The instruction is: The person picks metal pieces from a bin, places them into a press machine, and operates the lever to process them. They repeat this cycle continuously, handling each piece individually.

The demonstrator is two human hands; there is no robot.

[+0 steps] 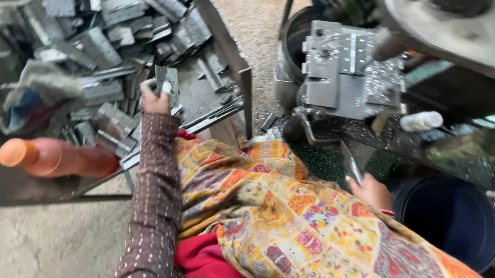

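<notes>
My left hand [154,98] reaches out to the left, its fingers closed on a flat grey metal plate [168,81] with small holes, lifted just above a heap of similar metal plates [99,38] in a metal tray. My right hand [370,191] rests low beside my lap, gripping a thin flat metal piece [351,169] that points up toward the press machine [343,70]. A patterned yellow and orange cloth [310,229] covers my lap between both hands.
An orange plastic bottle [51,157] lies at the tray's near left corner. Grey rags [11,67] sit on the plates. A dark blue bucket [454,217] stands right of my right hand. The tray's metal rim [230,46] borders a gravelly floor [41,241].
</notes>
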